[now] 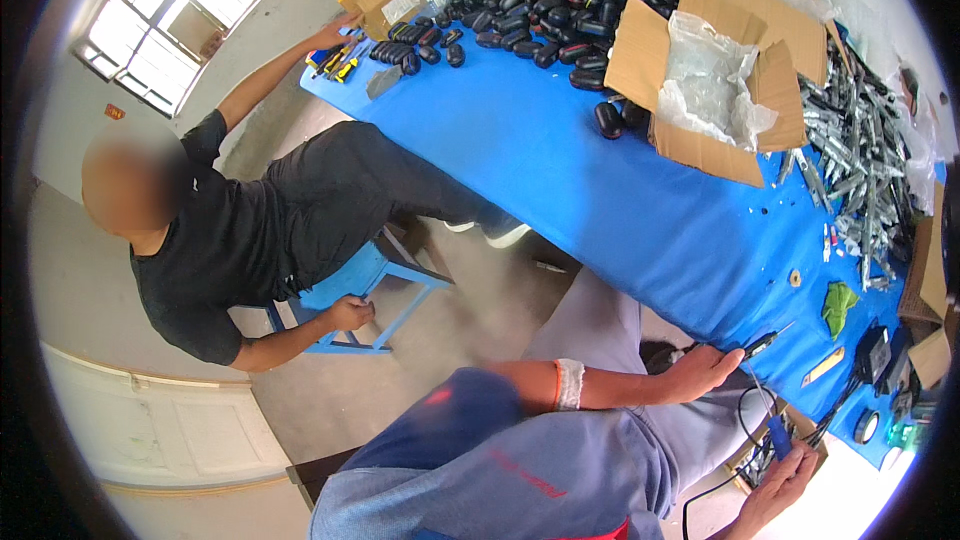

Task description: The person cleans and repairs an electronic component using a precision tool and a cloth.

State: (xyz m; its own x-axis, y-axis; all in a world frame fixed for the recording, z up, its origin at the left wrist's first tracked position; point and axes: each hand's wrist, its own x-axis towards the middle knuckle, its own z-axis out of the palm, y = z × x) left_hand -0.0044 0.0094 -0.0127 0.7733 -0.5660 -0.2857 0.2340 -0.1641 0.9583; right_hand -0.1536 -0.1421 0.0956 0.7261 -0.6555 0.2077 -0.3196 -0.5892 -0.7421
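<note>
My left hand (700, 372), at the table's near edge, is closed on a small black device (760, 345) with a thin metal tip and cables. Lower right, my right hand (778, 485) grips a blue-handled tool (776, 437) whose thin metal shaft points up toward my left hand. Beside them on the blue table (680, 240) lie a crumpled green piece (838, 308), a yellow-handled item (823, 366), black boxes (873, 353) and a round roll (866, 426).
A co-worker in black (230, 260) sits at the left on a blue stool (400, 270). Along the back are heaps of black cases (550, 0), cardboard boxes (640, 50), a pile of metal parts (855, 160) and small tools (335, 62). A box (745, 470) stands below the table's edge.
</note>
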